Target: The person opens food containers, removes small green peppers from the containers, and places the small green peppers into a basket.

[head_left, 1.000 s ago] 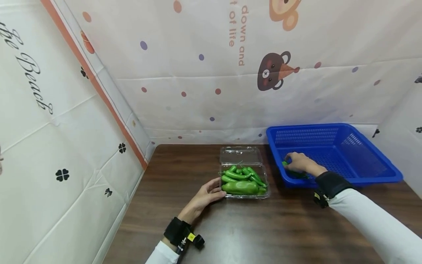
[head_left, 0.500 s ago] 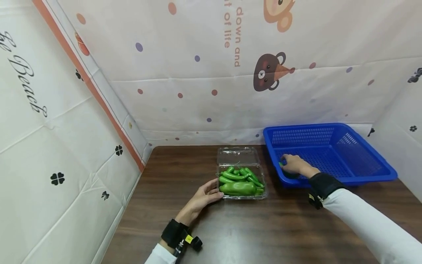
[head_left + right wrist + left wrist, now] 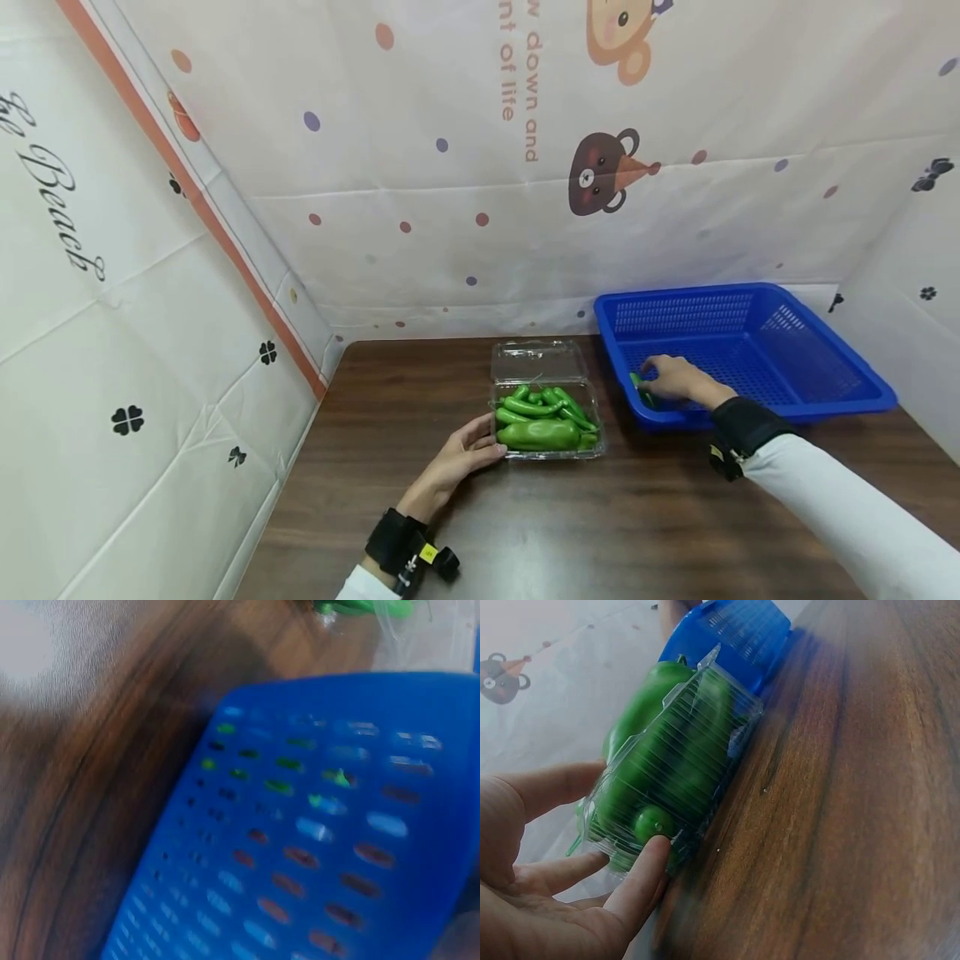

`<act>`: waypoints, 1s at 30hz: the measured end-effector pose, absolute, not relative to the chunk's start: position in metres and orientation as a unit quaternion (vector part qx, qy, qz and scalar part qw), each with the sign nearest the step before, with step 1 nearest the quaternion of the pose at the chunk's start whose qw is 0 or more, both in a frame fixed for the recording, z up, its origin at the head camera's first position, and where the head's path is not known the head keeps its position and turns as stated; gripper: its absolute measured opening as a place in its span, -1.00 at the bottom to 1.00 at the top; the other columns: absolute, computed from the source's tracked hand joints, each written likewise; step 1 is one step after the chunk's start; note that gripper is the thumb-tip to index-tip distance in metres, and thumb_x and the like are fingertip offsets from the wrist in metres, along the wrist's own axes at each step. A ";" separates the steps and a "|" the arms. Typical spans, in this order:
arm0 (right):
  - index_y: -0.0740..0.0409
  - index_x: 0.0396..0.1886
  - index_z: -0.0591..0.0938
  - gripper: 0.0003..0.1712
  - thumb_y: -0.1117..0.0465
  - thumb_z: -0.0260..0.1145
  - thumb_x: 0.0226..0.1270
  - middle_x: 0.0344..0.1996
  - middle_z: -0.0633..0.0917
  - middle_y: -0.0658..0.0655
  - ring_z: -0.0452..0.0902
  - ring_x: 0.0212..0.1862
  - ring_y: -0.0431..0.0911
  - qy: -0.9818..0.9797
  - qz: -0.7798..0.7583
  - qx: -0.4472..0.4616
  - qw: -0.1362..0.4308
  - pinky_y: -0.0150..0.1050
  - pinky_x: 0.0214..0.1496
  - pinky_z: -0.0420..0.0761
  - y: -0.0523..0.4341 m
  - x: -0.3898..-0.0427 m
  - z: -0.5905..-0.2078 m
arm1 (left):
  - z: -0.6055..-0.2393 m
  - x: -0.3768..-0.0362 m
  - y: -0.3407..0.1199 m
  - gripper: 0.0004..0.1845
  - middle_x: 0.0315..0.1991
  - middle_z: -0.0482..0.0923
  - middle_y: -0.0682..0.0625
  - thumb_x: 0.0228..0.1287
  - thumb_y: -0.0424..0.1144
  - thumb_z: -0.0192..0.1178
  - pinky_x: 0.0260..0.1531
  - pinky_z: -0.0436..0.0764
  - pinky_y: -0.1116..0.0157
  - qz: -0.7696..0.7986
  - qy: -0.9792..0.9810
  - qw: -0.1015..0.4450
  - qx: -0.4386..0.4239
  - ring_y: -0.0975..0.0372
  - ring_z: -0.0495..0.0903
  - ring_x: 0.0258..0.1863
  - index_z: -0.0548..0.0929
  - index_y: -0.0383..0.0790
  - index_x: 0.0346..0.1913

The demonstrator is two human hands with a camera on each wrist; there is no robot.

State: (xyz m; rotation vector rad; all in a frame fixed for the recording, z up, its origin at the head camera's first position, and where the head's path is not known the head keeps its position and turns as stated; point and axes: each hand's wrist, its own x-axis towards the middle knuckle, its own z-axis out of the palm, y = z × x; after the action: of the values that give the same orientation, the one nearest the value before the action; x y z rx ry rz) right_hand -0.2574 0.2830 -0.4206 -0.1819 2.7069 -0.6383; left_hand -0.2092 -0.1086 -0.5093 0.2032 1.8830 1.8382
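Note:
My left hand (image 3: 457, 458) rests at the near left corner of a clear plastic clamshell box (image 3: 551, 456). In the left wrist view its fingers (image 3: 641, 881) spread against the end wall. Inside the box lie several slim green chili peppers (image 3: 532, 407) and a large green pepper (image 3: 543, 434) along the near side; the lid (image 3: 538, 361) stands folded back. My right hand (image 3: 678, 379) reaches into the left end of a blue plastic basket (image 3: 750, 292), pinching a green pepper (image 3: 637, 382) mostly hidden by the fingers. Green shows through the basket's holes in the right wrist view.
A dark wooden table (image 3: 615, 517) carries the box and, to its right, the basket. White printed sheeting (image 3: 420, 150) hangs close behind both and along the left side. The basket's raised wall (image 3: 300, 697) stands between the right wrist camera and the pepper.
The head view has shifted slightly. Inside the basket my right hand has moved a little, and more of the green pepper shows beside its fingers. The left hand stays at the box.

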 end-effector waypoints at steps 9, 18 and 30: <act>0.55 0.23 0.51 -0.50 0.22 0.22 0.50 -0.02 0.68 0.55 0.68 -0.07 0.31 0.970 -0.218 -0.080 0.073 0.05 -0.23 0.73 0.289 -0.252 -0.397 | -0.510 -0.203 -0.109 -0.13 0.59 0.09 -0.34 0.40 -0.18 0.33 0.38 0.56 0.10 0.686 0.679 0.250 0.077 -0.19 0.19 0.55 0.11 -0.27 0.62; 0.43 0.20 0.58 -0.59 0.26 0.25 0.48 0.02 0.67 0.53 0.68 -0.07 0.32 0.955 -0.270 -0.094 -0.073 0.05 -0.30 0.75 0.259 -0.247 -0.387 | -0.514 -0.194 -0.111 -0.13 0.56 0.14 -0.36 0.38 -0.18 0.34 0.32 0.61 0.12 0.686 0.678 0.258 0.064 -0.18 0.26 0.51 0.12 -0.29 0.61; 0.23 0.27 0.60 -0.57 0.28 0.27 0.46 0.05 0.66 0.38 0.62 0.01 0.22 0.940 -0.274 -0.151 -0.139 -0.01 -0.27 0.69 0.191 -0.246 -0.361 | -0.508 -0.201 -0.108 -0.12 0.57 0.12 -0.37 0.37 -0.18 0.35 0.28 0.63 0.16 0.690 0.676 0.251 0.069 -0.19 0.24 0.52 0.13 -0.31 0.60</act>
State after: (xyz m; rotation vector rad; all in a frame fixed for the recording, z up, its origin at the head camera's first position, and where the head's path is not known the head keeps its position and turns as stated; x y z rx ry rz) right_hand -0.2463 0.1913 -0.3615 -0.5219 3.2460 -0.9461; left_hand -0.2012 -0.1082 -0.5080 0.1875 1.8388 1.8762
